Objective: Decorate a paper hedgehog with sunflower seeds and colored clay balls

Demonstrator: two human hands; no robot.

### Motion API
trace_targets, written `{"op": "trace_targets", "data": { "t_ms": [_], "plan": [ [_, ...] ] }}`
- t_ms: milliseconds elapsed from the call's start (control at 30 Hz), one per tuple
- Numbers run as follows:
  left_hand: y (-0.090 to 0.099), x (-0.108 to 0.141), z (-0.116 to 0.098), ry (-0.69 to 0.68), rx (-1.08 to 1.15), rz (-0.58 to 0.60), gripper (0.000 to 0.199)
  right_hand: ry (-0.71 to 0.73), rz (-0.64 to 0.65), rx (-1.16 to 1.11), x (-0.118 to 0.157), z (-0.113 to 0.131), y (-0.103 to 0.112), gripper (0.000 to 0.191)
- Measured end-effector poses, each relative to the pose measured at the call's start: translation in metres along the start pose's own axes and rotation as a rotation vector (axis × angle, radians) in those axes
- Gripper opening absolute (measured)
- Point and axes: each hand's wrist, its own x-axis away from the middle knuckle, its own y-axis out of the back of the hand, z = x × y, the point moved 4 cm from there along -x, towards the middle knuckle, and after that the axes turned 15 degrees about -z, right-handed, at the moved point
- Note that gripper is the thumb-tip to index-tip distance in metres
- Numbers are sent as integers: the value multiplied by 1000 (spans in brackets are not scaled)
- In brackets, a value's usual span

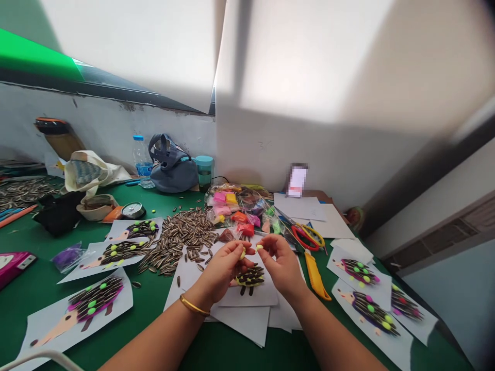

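My left hand pinches a lump of pale yellow modelling clay between thumb and fingers. Just across from it, my right hand grips a smaller bit of the same yellow clay at its fingertips. Both hands hover over a sheet of white paper. On that sheet, partly hidden by my left hand, is a hedgehog figure with a yellow body, dark sunflower-seed spines and two dark legs. A heap of sunflower seeds spreads to the left of the paper, and some seeds lie loose on it.
Bags of coloured clay lie behind my hands. Red-handled scissors and a yellow utility knife are to the right. Finished seed hedgehogs lie on both sides of the green table. A phone leans against the wall.
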Motion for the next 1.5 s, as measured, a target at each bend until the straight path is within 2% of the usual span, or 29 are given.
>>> {"op": "trace_targets", "data": {
  "t_ms": [100, 233, 300, 367, 433, 500, 600, 667, 767, 867, 967, 1033, 1133, 1200, 1300, 1400, 1500],
  "plan": [
    [-4, 2, 4, 24, 177, 6, 20, 131, 39, -3, 8, 10, -8, 10],
    [-11, 7, 3, 216, 412, 43, 41, 487, 119, 102, 26, 37, -24, 15],
    [-9, 6, -3, 274, 504, 21, 53, 646, 146, 202, 35, 47, -32, 20],
    [-2, 2, -13, 246, 583, -20, 62, 744, 187, 271, 44, 54, -40, 26],
    [6, -3, -21, 158, 655, -38, 67, 798, 258, 299, 52, 55, -46, 34],
    [9, -4, -23, 148, 667, -27, 69, 844, 314, 305, 58, 52, -50, 48],
    [7, -1, -18, 207, 639, 10, 68, 861, 308, 341, 58, 43, -51, 74],
    [5, 1, -18, 214, 636, 25, 69, 825, 275, 384, 54, 38, -48, 82],
    [6, 1, -23, 168, 661, 33, 75, 816, 303, 363, 52, 37, -46, 75],
    [7, -1, -22, 166, 652, 12, 76, 878, 375, 303, 57, 40, -49, 77],
    [6, 0, -18, 209, 617, 20, 74, 876, 329, 338, 55, 39, -49, 85],
    [6, 0, -19, 198, 618, 20, 75, 837, 291, 365, 52, 37, -47, 83],
    [8, -2, -22, 153, 643, 12, 77, 840, 352, 339, 53, 39, -46, 76],
    [8, -3, -22, 159, 643, 8, 77, 869, 400, 327, 55, 40, -47, 78],
    [7, -2, -18, 206, 624, 21, 74, 857, 348, 371, 53, 39, -47, 85],
    [7, -2, -21, 177, 649, 20, 75, 807, 307, 375, 50, 38, -45, 74],
    [9, -4, -22, 145, 663, -1, 76, 831, 372, 325, 53, 40, -46, 68]
  ]
}}
